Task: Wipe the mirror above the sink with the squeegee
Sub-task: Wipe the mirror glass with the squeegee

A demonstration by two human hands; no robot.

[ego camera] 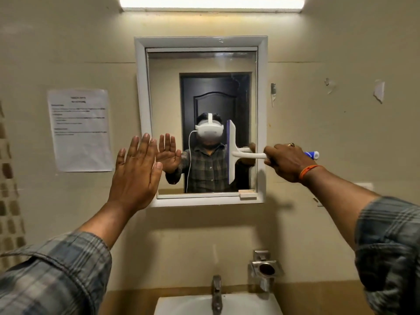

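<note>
A white-framed mirror (163, 92) hangs on the beige wall above the sink (193, 303). My right hand (285, 161) grips the white handle of a squeegee (231, 153), whose blue end sticks out past my fist. Its long blade stands upright against the right half of the glass. My left hand (135, 172) is raised flat with fingers apart, holding nothing, in front of the mirror's lower left corner. The glass reflects a person with a white headset and a dark door.
A printed paper notice (79, 130) is stuck to the wall left of the mirror. A metal tap (217, 294) rises behind the sink, and a metal holder (266, 269) is fixed to the wall at its right. A tube light (211, 3) glows overhead.
</note>
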